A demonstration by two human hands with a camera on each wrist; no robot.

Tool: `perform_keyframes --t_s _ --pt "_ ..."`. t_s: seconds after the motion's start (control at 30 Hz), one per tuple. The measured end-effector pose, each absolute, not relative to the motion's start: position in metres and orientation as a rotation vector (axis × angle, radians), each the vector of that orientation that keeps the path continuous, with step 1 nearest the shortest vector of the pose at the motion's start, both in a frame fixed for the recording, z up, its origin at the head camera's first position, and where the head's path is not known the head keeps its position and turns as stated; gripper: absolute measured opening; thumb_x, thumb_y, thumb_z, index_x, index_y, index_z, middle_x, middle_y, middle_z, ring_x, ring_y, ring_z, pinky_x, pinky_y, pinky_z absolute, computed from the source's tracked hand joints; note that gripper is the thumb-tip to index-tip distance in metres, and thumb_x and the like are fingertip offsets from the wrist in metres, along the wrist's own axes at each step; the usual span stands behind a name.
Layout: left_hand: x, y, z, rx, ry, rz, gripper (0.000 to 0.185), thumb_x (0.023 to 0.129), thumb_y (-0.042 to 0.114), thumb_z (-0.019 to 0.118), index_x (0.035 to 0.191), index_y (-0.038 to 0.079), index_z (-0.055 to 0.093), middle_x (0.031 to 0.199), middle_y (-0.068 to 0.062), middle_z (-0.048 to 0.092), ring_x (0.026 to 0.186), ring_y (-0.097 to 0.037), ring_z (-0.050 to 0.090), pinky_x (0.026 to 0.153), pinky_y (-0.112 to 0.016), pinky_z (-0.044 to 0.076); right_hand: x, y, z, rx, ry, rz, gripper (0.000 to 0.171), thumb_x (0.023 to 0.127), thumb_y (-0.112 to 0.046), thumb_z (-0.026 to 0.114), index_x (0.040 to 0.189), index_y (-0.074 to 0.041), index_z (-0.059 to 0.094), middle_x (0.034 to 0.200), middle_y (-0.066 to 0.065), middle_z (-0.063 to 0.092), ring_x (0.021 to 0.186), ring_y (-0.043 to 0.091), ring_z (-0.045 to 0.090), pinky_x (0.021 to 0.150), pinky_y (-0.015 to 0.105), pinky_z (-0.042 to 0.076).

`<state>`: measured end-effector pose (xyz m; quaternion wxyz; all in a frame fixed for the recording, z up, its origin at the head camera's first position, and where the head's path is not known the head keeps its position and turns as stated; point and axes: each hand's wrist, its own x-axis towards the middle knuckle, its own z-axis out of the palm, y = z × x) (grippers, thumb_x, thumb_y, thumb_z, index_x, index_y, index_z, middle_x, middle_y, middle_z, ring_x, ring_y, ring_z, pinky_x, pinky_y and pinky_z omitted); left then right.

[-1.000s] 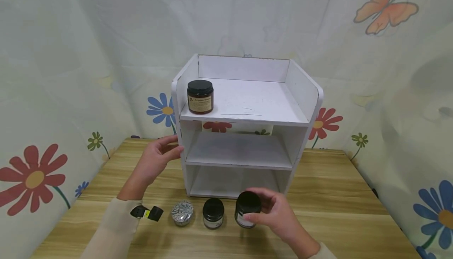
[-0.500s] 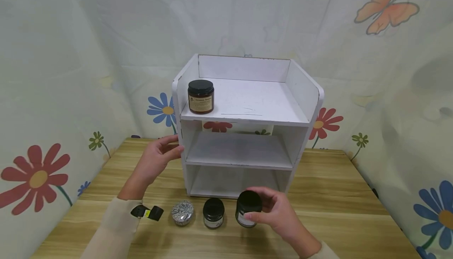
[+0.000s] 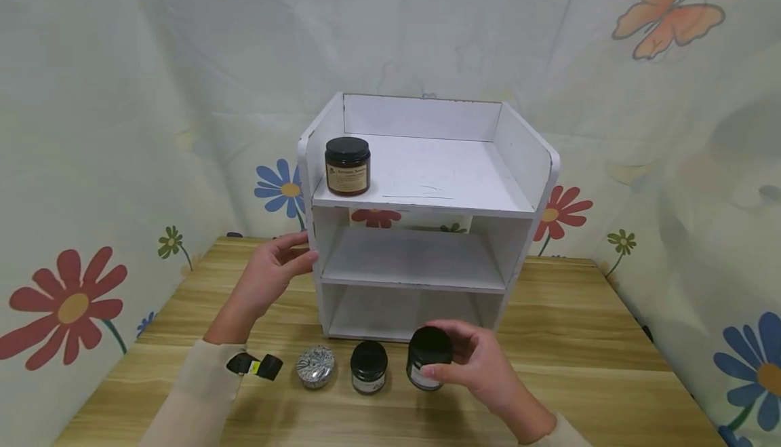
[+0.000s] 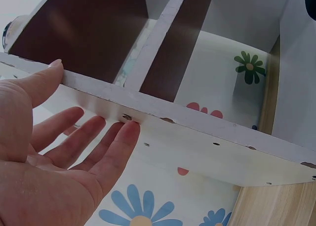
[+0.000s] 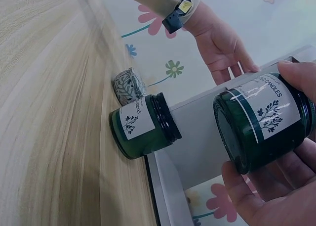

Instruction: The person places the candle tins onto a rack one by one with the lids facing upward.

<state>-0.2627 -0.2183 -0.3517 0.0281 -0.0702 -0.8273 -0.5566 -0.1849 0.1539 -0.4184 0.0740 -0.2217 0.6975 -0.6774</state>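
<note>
jar of green glass with white label, held in your right grip, fingers and thumb curled round it, base off surface, just in front of white shelf unit. your left grip loosely open, thumb on front edge of unit's left side panel, fingers at its outer face. second green jar and patterned tin stand on surface, left of held jar. brown jar with black lid sits on unit's top shelf, near left side.

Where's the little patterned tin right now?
In the head view, the patterned tin sits on the table, just left of the unheld green jar, in front of the white shelf.
</note>
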Motion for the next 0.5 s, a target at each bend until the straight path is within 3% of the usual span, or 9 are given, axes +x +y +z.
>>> perform_keyframes --t_s 0.3,0.5 --pt "-0.2625 -0.2187 -0.3519 -0.211 -2.556 -1.713 0.073 0.092 0.053 0.072 0.153 0.019 0.049 0.156 -0.008 0.051 0.137 -0.034 0.057 0.108 -0.050 0.051 -0.1854 0.1539 -0.4135 -0.654 2.102 -2.016 0.056 0.079 -0.007 0.088 0.128 0.004 0.064 0.124 0.028 0.067 0.098 0.018 0.074 0.089 0.028 0.061" --pt "-0.2625 -0.2180 -0.3515 -0.202 -2.558 -1.718 0.075 0.091 0.054 0.072 0.154 0.019 0.048 0.156 -0.008 0.050 0.137 -0.034 0.057 0.109 -0.051 0.051 -0.1869 0.1544 -0.4100 -0.607 2.094 -2.024 0.057 0.078 -0.007 0.088 0.129 0.003 0.064 0.122 0.020 0.070 0.097 0.019 0.074 0.088 0.029 0.062"
